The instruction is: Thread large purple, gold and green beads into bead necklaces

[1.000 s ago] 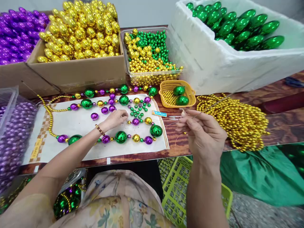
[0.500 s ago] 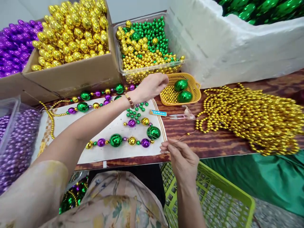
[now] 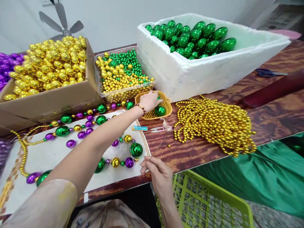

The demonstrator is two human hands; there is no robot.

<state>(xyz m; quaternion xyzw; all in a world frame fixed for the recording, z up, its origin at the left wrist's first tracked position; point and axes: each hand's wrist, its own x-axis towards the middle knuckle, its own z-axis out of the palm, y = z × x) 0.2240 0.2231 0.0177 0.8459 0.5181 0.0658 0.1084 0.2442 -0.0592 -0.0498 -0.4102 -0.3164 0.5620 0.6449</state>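
Observation:
My left hand (image 3: 150,102) is in the orange basket (image 3: 169,111), fingers bent downward beside one large green bead and partly over another; whether they grip anything is hidden. A large green bead (image 3: 160,110) and small gold beads (image 3: 150,114) show around it. At the table's front edge, my right hand (image 3: 158,174) is closed, thumb and fingers pinching a thin thread (image 3: 158,146). A small gold bead (image 3: 169,146) sits beside the thread. Left of this hand, a strand of green, gold and purple beads (image 3: 115,162) lies on the white cloth (image 3: 78,164).
Scissors (image 3: 158,129) and a blue-labelled strip (image 3: 140,128) lie below the basket. Gold bead strings (image 3: 213,123) are heaped to the right. Behind stand a foam box (image 3: 190,72) of green beads, a clear tub (image 3: 125,90) and a carton (image 3: 47,98). A green crate (image 3: 213,196) is below.
My left hand has gone from the basket's left edge to inside it. The right hand keeps its pinch on the thread. The view has shifted, showing more of the foam box.

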